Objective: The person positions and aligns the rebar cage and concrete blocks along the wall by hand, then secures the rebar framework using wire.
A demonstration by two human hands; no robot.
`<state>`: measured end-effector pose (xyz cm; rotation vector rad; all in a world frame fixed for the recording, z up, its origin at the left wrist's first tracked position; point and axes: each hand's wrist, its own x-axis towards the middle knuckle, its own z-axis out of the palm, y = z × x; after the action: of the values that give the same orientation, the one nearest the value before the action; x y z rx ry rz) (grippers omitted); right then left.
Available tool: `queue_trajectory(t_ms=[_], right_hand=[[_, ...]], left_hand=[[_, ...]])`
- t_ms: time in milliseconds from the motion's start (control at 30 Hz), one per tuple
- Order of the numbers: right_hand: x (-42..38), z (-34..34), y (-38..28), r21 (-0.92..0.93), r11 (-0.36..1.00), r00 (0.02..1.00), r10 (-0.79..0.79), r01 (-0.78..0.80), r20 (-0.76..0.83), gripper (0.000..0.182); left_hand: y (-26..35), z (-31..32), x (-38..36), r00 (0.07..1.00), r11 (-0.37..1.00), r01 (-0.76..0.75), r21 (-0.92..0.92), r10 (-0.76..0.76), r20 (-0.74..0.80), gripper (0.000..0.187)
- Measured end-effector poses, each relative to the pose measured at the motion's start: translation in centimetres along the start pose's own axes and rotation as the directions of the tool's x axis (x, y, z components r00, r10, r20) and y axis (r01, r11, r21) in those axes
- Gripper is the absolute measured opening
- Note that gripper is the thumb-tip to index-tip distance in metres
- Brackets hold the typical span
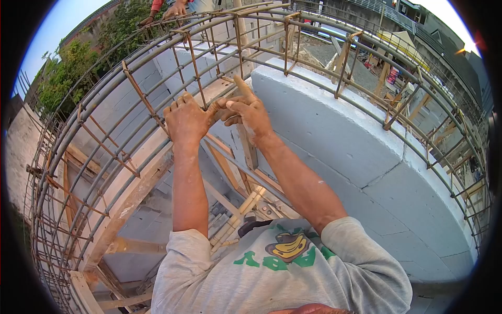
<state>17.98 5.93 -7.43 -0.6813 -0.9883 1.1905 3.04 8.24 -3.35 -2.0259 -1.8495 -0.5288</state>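
Note:
A curved cage of steel bars (pixel 239 39) runs across the head view, tied with rusty stirrups. My left hand (pixel 185 119) is closed, its fingers curled over a lower bar of the cage beside a stirrup. Close to its thumb, my right hand (pixel 248 112) has its index finger stretched upward and its thumb and other fingers bent together. What lies between those bent fingers is too small to tell. Below the cage, a pale block wall (pixel 334 123) stands to the right of my hands, and a wooden formwork board (pixel 128 204) curves away to the left.
Timber props (pixel 235 217) stand in the space below. Another person's hand (pixel 175 9) rests near the cage at the top. Green trees (pixel 65 86) are at the left. A yard with building materials (pixel 395 76) lies beyond the wall at the right.

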Motion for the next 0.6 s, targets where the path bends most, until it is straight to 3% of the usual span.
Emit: queue_trajectory(t_ms=[33,133,233,600], right_hand=[[0.1,0.0,-0.1,-0.025,0.999,0.999,-0.046,0.046,0.001,0.076],[-0.2,-0.7,0.3,-0.161,0.983,0.992,0.07,-0.087,-0.104,0.075],[-0.6,-1.3,0.2,-0.272,0.954,0.991,0.109,-0.125,-0.074,0.077],[-0.4,-0.9,-0.3,-0.363,0.927,0.996,0.089,-0.093,-0.028,0.074]], left_hand=[[0.0,0.0,0.0,1.0,1.0,0.005,-0.003,-0.005,0.028,0.108],[-0.1,0.6,-0.1,0.999,1.0,-0.021,0.019,0.022,-0.045,0.111],[-0.1,0.4,-0.1,1.0,0.999,-0.019,0.031,0.02,-0.013,0.114],[0.1,0.1,-0.3,0.999,1.0,0.004,-0.017,-0.005,-0.035,0.108]])
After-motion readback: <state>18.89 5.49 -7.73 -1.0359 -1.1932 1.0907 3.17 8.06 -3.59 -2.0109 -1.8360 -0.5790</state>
